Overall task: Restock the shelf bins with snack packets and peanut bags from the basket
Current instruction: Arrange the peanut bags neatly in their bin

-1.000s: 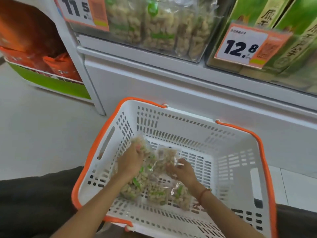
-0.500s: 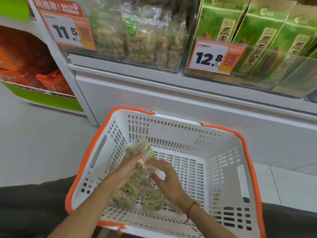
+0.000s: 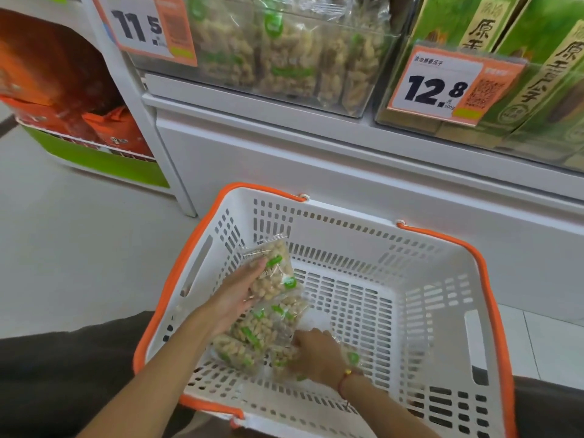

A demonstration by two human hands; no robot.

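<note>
Since half a second ago the right hand [image 3: 317, 354] has dropped from the raised bag to a peanut bag [image 3: 284, 358] on the basket [image 3: 442, 279] floor at 6 o'clock, fingers closing on it. The left hand [image 3: 235, 295] grips a bag stack [image 3: 273, 273] at 9 o'clock. Far off at 12 o'clock, the peanut bin [image 3: 284, 52] looks well stocked; only these last bags remain.
</note>
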